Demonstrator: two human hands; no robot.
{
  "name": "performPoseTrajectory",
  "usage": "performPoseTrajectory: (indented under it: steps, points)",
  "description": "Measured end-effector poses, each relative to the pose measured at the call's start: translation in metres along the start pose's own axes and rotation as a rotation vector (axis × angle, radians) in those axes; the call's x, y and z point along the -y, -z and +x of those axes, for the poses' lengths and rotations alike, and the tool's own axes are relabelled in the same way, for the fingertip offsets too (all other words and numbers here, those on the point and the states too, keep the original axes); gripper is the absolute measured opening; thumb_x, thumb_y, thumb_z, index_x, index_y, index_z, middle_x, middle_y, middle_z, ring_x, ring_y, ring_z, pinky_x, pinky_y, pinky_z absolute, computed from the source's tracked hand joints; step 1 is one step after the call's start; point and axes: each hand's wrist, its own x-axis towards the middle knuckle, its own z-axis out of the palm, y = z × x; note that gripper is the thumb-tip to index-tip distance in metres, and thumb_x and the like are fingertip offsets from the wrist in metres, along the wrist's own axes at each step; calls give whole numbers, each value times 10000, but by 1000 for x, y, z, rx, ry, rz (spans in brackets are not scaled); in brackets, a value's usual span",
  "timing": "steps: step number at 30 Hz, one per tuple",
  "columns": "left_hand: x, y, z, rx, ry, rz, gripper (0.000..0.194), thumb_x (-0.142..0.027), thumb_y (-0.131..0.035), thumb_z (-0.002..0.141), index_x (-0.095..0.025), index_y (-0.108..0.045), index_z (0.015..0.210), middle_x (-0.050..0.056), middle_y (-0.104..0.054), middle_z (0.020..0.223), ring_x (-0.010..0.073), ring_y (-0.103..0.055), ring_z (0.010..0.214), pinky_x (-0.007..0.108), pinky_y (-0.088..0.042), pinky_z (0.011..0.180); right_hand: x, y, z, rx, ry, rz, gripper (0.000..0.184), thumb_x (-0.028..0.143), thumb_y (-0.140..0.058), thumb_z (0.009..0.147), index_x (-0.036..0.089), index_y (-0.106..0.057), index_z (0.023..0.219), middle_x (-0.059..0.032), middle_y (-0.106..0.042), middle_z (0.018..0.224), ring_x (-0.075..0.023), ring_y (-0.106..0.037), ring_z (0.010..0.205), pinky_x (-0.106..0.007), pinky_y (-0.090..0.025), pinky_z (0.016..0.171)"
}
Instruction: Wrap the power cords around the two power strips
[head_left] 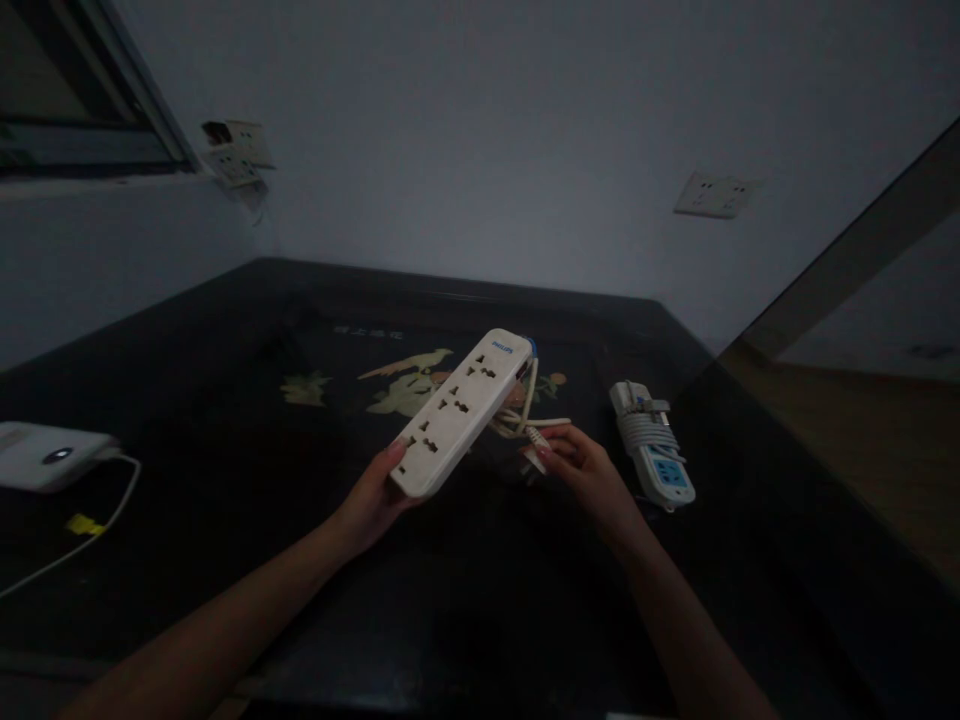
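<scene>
My left hand [380,490] grips the near end of a white power strip [459,418], thumb on its top face. The strip is held slanted, its far end up and to the right, with three sockets showing. From the far end a pale cord [531,392] hangs in loops behind it. My right hand [577,458] pinches the white plug [536,450] of that cord, its prongs pointing down and toward me. To the right of this hand lies a second power strip [665,475], white with a blue socket face, its grey cord wound around it.
Beneath is a dark table [315,560] with a flower and bird picture. At the left lies a white device [52,455] with a cable and a yellow tag [85,524]. Wall sockets [712,195] are on the back wall; another socket group [240,155] is near the window.
</scene>
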Motion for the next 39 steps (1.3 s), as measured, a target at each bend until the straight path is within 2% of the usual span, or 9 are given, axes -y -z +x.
performPoseTrajectory:
  steps: [5, 10, 16, 20, 25, 30, 33, 36, 39]
  points:
    - [5, 1, 2, -28, -15, 111, 419, -520, -732, 617, -148, -674, 801, 22, -635, 623, 120, -543, 539, 178, -390, 437, -15, -11, -1, 15, -22, 16, 339, 413, -775, 650, 182, -581, 804, -31, -727, 770, -173, -665, 677, -295, -501, 653]
    - [6, -6, 2, -58, -59, 157, 484, -563, -741, 573, -134, -649, 778, 2, -574, 615, 96, -464, 518, 180, -328, 431, -27, -26, -5, 38, -64, -1, 372, 478, -740, 669, 183, -548, 790, -13, -705, 683, -156, -653, 609, -264, -491, 592]
    - [12, -5, 3, 101, -175, 326, 501, -633, -616, 686, -138, -551, 640, -41, -416, 496, 59, -292, 421, 186, -195, 372, -36, -36, -8, 61, -71, -83, 346, 494, -665, 730, 197, -501, 798, -12, -692, 640, -165, -649, 551, -261, -485, 519]
    - [13, -2, 3, 165, -227, 431, 484, -624, -560, 745, -146, -554, 665, -38, -429, 504, 70, -315, 421, 187, -222, 363, -40, -36, -8, 83, -22, -209, 263, 438, -607, 781, 199, -509, 830, -3, -675, 641, -161, -630, 514, -262, -479, 491]
    - [11, -6, -1, 196, -236, 481, 497, -628, -579, 728, -138, -565, 648, -29, -454, 511, 73, -344, 425, 191, -240, 370, -34, -37, -14, 97, 114, -494, 146, 339, -514, 864, 207, -577, 862, -38, -711, 741, -185, -673, 640, -267, -489, 564]
    - [14, -4, -1, 110, -177, 324, 490, -613, -644, 669, -129, -585, 619, -24, -462, 490, 69, -360, 412, 181, -216, 357, -22, -34, -16, 51, 178, -776, 169, 290, -499, 884, 209, -642, 926, -52, -724, 781, -202, -679, 679, -268, -463, 576]
    - [12, -2, 2, 27, -107, 108, 408, -522, -676, 669, -120, -635, 729, -13, -509, 527, 66, -376, 412, 173, -216, 349, -21, -30, -13, 22, 176, -711, 188, 309, -506, 883, 199, -641, 954, -52, -728, 794, -203, -687, 697, -272, -481, 601]
    - [8, -2, 5, 21, -91, -50, 381, -427, -662, 691, -108, -655, 899, 8, -575, 599, 58, -390, 406, 165, -225, 336, -22, -27, -10, -10, 171, -605, 204, 323, -507, 880, 195, -632, 979, -63, -738, 881, -209, -703, 783, -281, -511, 663]
    - [6, -2, 8, 21, -116, -106, 386, -413, -653, 688, -103, -647, 917, 17, -597, 623, 49, -387, 379, 158, -231, 314, -23, -24, -9, -34, 187, -582, 215, 327, -489, 886, 200, -635, 982, -63, -740, 897, -212, -706, 797, -286, -517, 674]
